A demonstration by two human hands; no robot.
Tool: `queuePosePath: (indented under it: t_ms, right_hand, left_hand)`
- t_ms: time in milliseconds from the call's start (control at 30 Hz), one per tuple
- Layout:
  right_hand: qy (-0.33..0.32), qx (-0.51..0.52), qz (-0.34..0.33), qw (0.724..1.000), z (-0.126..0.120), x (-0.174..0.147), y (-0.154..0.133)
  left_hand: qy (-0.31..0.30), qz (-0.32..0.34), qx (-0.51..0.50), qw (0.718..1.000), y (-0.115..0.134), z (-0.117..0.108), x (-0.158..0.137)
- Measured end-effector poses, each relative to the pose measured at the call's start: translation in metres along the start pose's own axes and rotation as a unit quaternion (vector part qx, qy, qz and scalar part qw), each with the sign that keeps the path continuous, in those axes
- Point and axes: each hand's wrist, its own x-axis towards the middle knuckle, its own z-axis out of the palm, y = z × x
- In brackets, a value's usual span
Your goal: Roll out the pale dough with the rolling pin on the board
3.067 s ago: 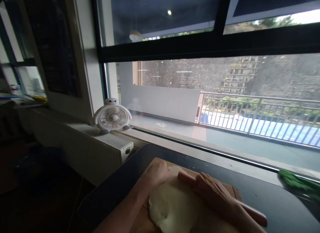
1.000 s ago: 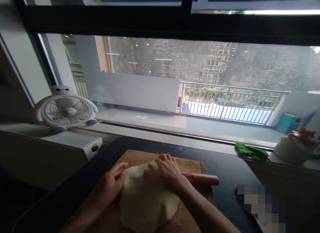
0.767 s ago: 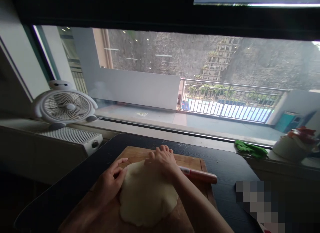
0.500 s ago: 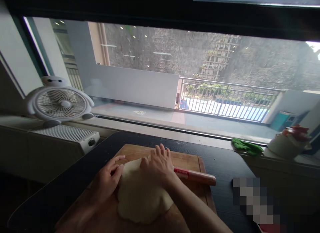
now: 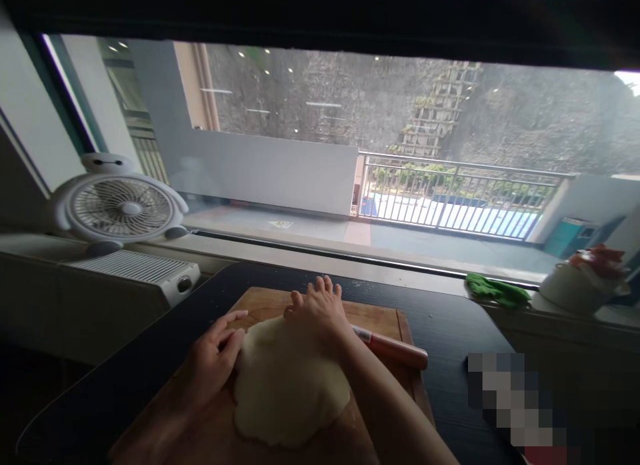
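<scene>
A flattened sheet of pale dough (image 5: 290,385) lies on a wooden board (image 5: 380,318) on a dark table. My right hand (image 5: 320,313) lies palm down on a wooden rolling pin (image 5: 395,348) at the dough's far edge, fingers spread. Only the pin's right end shows past the hand. My left hand (image 5: 213,355) rests flat against the dough's left edge, holding nothing.
The dark table (image 5: 450,318) runs to a window sill. A small white fan (image 5: 120,208) stands on a white heater (image 5: 145,275) at the left. A green cloth (image 5: 495,288) and a white pot (image 5: 575,285) sit on the sill at the right.
My right hand has pushed the rolling pin a little farther from me over the dough. The left hand stayed at the dough's left edge. The view tilted downward from the window.
</scene>
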Motion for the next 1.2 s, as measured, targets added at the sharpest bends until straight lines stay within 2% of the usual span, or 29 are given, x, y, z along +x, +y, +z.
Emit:
queuePosePath:
  t_ms: [67,233,267,367,433,500,633,667,800,867,933,1067,1133,1200]
  right_hand:
    - [-0.019,0.007,-0.002,1.0,-0.001,-0.001,-0.003]
    - [0.019,0.026,-0.114,0.993,0.007,-0.028,-0.02]
    - [0.015,0.017,-0.105,0.994,0.005,-0.026,-0.02]
    - [-0.01,-0.02,-0.022,1.0,-0.007,-0.004,-0.019]
    - [-0.021,-0.026,-0.002,0.999,-0.01,0.002,-0.022]
    - [-0.008,-0.015,-0.024,1.0,-0.006,-0.009,-0.028]
    - [0.042,0.012,-0.111,0.993,0.01,-0.043,-0.039]
    - [0.039,0.011,-0.11,0.993,0.01,-0.042,-0.04]
    - [-0.03,-0.027,-0.02,0.999,-0.008,-0.007,-0.036]
    - [-0.052,-0.039,0.0,0.998,-0.014,0.001,-0.036]
    - [-0.038,-0.031,-0.024,0.998,-0.011,-0.011,-0.039]
    - [0.003,-0.003,-0.144,0.99,0.003,-0.043,-0.037]
    - [0.001,-0.024,-0.135,0.99,0.005,-0.033,-0.03]
    - [-0.01,-0.062,-0.078,0.995,0.003,-0.005,-0.023]
  left_hand:
    - [0.005,0.002,-0.008,1.0,0.001,-0.001,0.0]
    - [-0.002,0.0,-0.023,1.0,0.005,-0.002,-0.002]
    - [-0.004,0.002,-0.026,1.0,0.007,-0.002,-0.003]
    - [0.009,0.014,-0.039,0.999,0.011,-0.003,-0.007]
    - [0.02,0.018,-0.047,0.999,0.012,-0.005,-0.009]
    - [0.026,0.018,-0.053,0.998,0.01,-0.006,-0.01]
    - [0.024,0.024,-0.066,0.997,0.003,-0.003,-0.011]
    - [0.02,0.023,-0.066,0.997,0.002,-0.003,-0.012]
    - [0.001,0.019,-0.053,0.998,0.001,-0.002,-0.014]
    - [-0.008,0.019,-0.055,0.998,0.002,-0.003,-0.015]
    - [-0.009,0.016,-0.068,0.998,0.002,-0.004,-0.015]
    - [-0.001,0.015,-0.082,0.997,0.002,-0.004,-0.016]
    - [-0.006,0.013,-0.077,0.997,0.004,-0.004,-0.017]
    - [-0.008,0.006,-0.077,0.997,0.006,-0.005,-0.018]
